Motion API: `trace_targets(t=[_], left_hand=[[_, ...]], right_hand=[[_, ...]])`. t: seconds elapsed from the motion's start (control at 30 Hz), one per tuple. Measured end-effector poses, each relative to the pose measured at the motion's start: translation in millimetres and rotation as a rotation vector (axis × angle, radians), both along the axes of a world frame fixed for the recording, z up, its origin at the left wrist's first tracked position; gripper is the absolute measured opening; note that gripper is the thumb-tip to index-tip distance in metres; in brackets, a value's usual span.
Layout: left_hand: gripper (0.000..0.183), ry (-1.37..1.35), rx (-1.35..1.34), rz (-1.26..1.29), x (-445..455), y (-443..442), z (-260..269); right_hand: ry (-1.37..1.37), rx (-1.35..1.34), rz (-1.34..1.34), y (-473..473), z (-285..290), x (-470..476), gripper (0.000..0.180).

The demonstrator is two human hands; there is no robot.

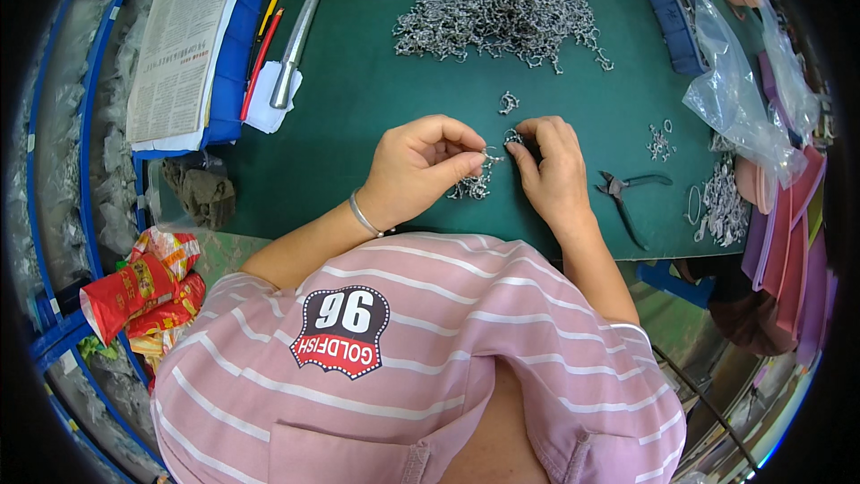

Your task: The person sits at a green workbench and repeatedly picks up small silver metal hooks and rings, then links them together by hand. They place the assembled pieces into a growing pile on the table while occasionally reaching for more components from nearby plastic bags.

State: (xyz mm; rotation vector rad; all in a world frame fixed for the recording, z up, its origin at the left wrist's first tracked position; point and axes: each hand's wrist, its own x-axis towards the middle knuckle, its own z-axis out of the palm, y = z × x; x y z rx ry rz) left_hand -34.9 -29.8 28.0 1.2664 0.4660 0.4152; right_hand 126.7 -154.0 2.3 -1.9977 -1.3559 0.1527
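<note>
My left hand point(411, 171), with a bangle on its wrist, pinches a small silver-coloured open ring point(494, 157) between thumb and forefinger. Just below those fingertips lies a small heap of similar metal pieces point(474, 187), partly hidden by the hand. To the right, the thumb and fingers of my right hand point(556, 165) close around another small metal ring piece point(512, 137) at the tabletop. A little cluster of the pieces point(508, 103) rests beyond both hands. Farther back spreads a large pile of silver-coloured ring pieces point(500, 10).
Cutting pliers point(625, 202) lie right of my right hand on the green tabletop point(349, 101). Farther right are loose rings point(660, 141), a metal heap point(724, 212) and a blue bin point(672, 33). At left lie a tapered metal ring mandrel point(299, 40), a red pen point(262, 64) and newspaper point(178, 47).
</note>
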Motion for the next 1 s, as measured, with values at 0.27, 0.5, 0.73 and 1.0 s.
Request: trace_targets(t=[0.27,0.5,0.73,1.0], left_hand=[[0.010,0.333,0.464,-0.127,-14.7,21.5,-13.6],[0.009,0.324,0.467,-0.085,-7.5,16.8,-11.2],[0.011,0.294,0.298,-0.066,-3.1,10.4,-9.6],[0.020,0.082,-0.176,-0.126,9.8,1.3,-1.5]], right_hand=[[0.417,0.075,-0.111,-0.6,-0.6,2.4,0.013],[0.741,0.014,-0.142,-5.0,-2.2,8.4,0.014],[1.106,0.079,-0.123,-5.0,12.7,3.4,0.012],[0.435,0.321,0.152,-6.6,16.0,-20.4,0.013]])
